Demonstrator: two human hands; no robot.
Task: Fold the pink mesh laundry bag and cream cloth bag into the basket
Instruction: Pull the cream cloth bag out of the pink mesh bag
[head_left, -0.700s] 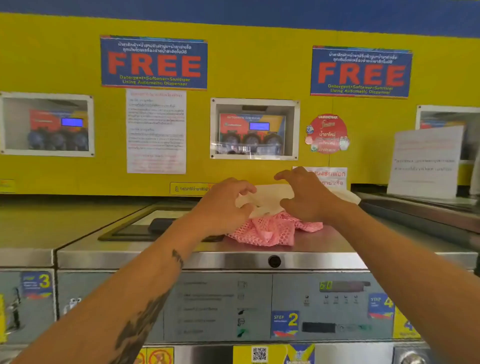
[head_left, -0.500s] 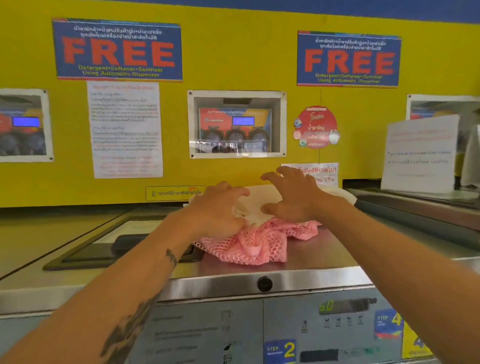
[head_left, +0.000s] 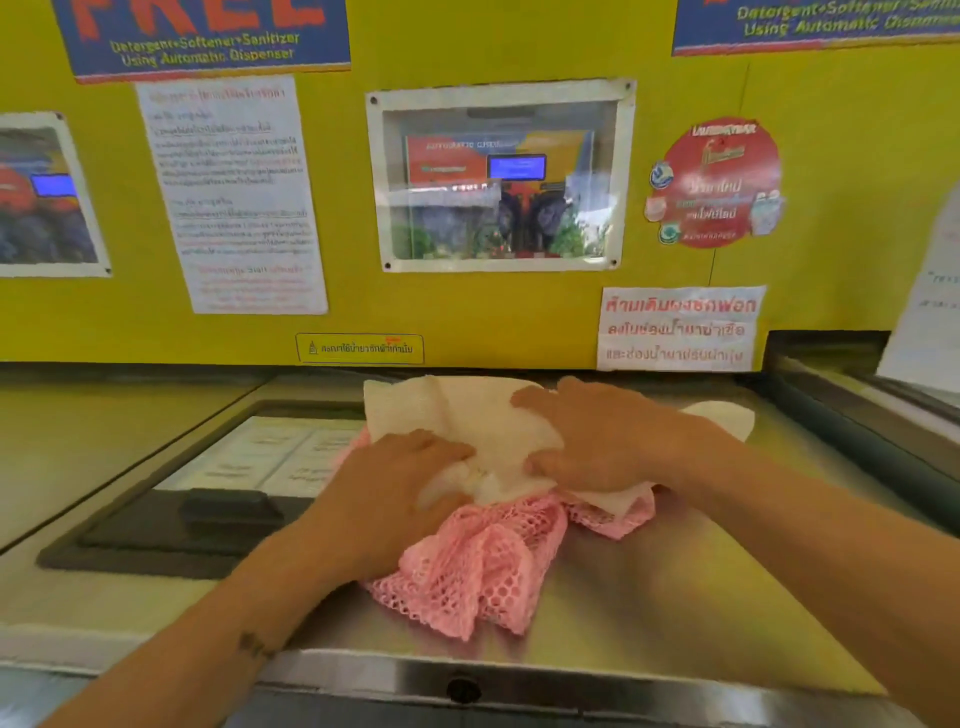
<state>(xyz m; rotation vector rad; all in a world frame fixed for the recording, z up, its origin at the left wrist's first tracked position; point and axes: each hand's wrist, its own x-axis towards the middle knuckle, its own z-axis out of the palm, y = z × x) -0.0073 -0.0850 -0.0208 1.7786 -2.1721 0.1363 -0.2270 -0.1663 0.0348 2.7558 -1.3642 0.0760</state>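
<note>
Bare steel top (head_left: 649, 597) right of bags; dark lid handle (head_left: 228, 512) left; yellow wall (head_left: 467, 322) behind.

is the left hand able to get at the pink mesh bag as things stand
Probably yes: the left hand lies against the pink mesh bag, whose near part lies bare. The cream bag covers only its far part.

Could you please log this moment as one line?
left hand and right hand pressing cream cloth bag | over pink mesh bag | basket unseen
</note>
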